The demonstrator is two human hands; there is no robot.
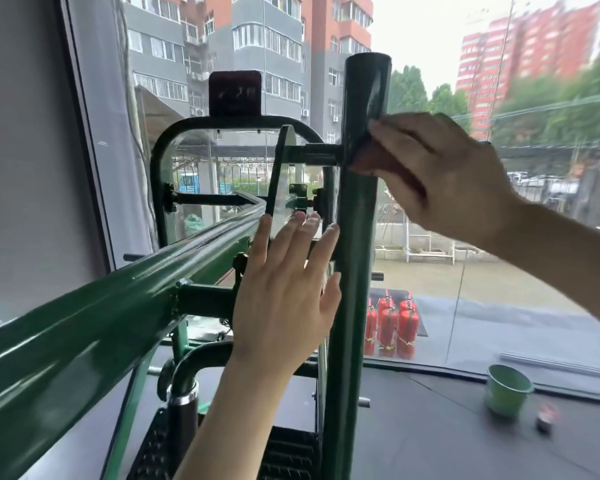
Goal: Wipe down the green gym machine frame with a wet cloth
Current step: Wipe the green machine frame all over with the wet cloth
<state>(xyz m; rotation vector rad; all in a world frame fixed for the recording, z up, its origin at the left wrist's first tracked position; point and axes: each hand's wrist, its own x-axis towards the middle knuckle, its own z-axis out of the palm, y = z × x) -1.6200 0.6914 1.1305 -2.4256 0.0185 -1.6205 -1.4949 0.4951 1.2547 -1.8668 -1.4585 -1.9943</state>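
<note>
The green gym machine frame fills the left and middle of the head view: a thick slanted beam (pixel 84 327) and an upright round post (pixel 355 237). My right hand (pixel 440 171) presses a dark reddish cloth (pixel 369 157) against the post near its cross tube. The cloth is mostly hidden under the palm. Lower down, my left hand (pixel 288 292) is spread with straight fingers, its fingertips touching the left side of the post.
A large window stands right behind the machine. On the dark floor at the lower right sit a green bucket (pixel 506 389) and a small dark object (pixel 546 420). Red fire extinguishers (pixel 392 323) stand by the glass. A black step plate (pixel 288 455) lies below.
</note>
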